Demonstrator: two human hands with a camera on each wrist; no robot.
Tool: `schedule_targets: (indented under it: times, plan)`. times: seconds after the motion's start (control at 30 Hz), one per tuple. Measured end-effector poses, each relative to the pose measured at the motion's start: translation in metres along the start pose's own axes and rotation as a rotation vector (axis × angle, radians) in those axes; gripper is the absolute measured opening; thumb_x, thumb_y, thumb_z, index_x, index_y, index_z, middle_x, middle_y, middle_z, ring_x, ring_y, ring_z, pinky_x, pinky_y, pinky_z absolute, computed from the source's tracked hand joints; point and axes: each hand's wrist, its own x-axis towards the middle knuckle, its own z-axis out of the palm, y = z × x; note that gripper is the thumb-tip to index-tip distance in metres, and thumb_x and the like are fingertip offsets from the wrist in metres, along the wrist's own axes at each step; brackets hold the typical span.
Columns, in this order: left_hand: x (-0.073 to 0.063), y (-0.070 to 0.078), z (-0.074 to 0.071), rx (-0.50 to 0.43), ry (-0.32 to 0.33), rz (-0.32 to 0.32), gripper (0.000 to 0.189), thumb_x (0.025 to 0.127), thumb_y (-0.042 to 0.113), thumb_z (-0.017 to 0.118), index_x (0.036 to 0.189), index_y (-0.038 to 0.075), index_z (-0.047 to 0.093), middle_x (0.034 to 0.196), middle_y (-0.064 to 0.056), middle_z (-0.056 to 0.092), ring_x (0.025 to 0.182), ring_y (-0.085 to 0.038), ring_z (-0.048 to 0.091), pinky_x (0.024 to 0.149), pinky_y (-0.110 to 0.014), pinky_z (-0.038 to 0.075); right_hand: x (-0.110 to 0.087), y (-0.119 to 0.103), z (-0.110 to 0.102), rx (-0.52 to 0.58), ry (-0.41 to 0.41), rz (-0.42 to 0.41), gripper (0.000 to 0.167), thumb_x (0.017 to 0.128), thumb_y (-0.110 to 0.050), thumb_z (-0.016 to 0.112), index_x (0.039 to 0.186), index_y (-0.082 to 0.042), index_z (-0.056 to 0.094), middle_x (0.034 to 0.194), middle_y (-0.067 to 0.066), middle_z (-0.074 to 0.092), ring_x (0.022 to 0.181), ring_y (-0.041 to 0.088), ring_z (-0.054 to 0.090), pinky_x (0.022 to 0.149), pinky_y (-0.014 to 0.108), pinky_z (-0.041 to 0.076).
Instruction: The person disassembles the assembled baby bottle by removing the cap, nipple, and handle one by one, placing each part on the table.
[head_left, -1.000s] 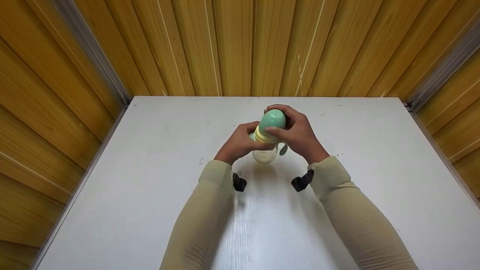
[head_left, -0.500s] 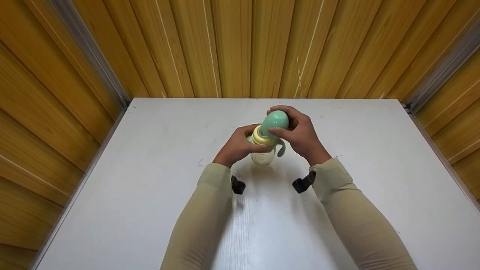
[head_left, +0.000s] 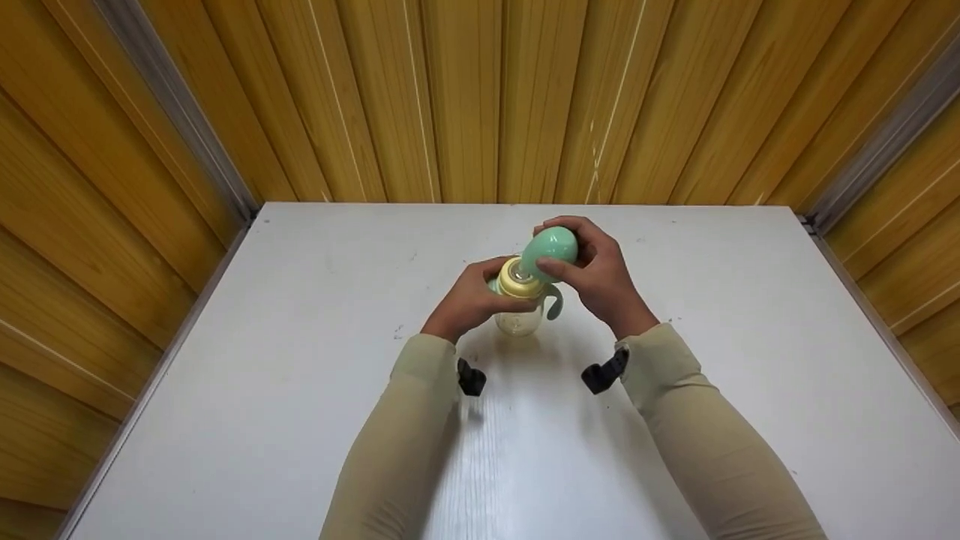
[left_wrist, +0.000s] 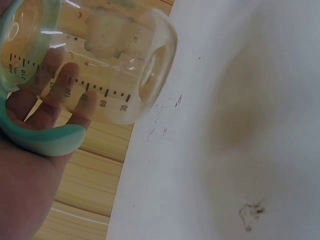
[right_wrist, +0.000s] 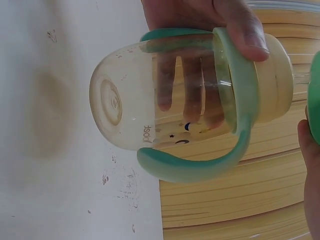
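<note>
My left hand grips a clear baby bottle around its upper part. Below its pale yellow collar sits a green ring with two curved handles. Measuring marks and small printed moons and stars show on the clear wall in the wrist views. In my right hand is a shiny green dome cap, with the thumb on its near side. The cap hangs tilted just above and to the right of the collar, whose top shows a clear teat. The bottle's base is raised over the table.
A white table with small dark scuffs lies under the hands. Yellow wood-patterned panels stand behind it and at both sides. A black camera mount sits at each wrist.
The green cap has come off the collar and shifted slightly to the right, uncovering the bottle's top. The left hand with the bottle has moved a little left and down.
</note>
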Motion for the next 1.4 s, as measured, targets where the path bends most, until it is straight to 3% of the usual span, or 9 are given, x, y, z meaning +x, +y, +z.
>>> schedule_targets:
  times: [0.63, 0.97, 1.4]
  plan:
    - [0.002, 0.0, -0.003, 0.015, 0.032, -0.014, 0.066, 0.065, 0.035, 0.089, 0.125, 0.032, 0.062, 0.118, 0.008, 0.066, 0.111, -0.015, 0.059, 0.1, -0.041, 0.045, 0.0, 0.003, -0.012, 0.007, 0.036, -0.025, 0.041, 0.086, -0.014, 0.072, 0.123, -0.007, 0.056, 0.125, 0.008, 0.062, 0.118, 0.022, 0.059, 0.099, 0.03, 0.049]
    - [-0.001, -0.001, -0.006, 0.036, 0.049, -0.041, 0.068, 0.064, 0.038, 0.089, 0.126, 0.033, 0.062, 0.12, 0.011, 0.065, 0.115, -0.014, 0.057, 0.104, -0.044, 0.042, 0.0, 0.009, -0.012, -0.025, 0.031, 0.017, 0.041, 0.087, -0.017, 0.072, 0.123, -0.01, 0.057, 0.124, 0.003, 0.062, 0.117, 0.02, 0.059, 0.1, 0.031, 0.049]
    - [-0.004, -0.001, -0.008, 0.03, 0.059, -0.073, 0.069, 0.063, 0.037, 0.09, 0.126, 0.033, 0.061, 0.123, 0.013, 0.063, 0.118, -0.012, 0.054, 0.108, -0.045, 0.038, -0.003, 0.018, -0.018, -0.086, 0.047, 0.093, 0.042, 0.087, -0.023, 0.072, 0.125, -0.011, 0.057, 0.127, 0.003, 0.061, 0.119, 0.017, 0.056, 0.106, 0.042, 0.044]
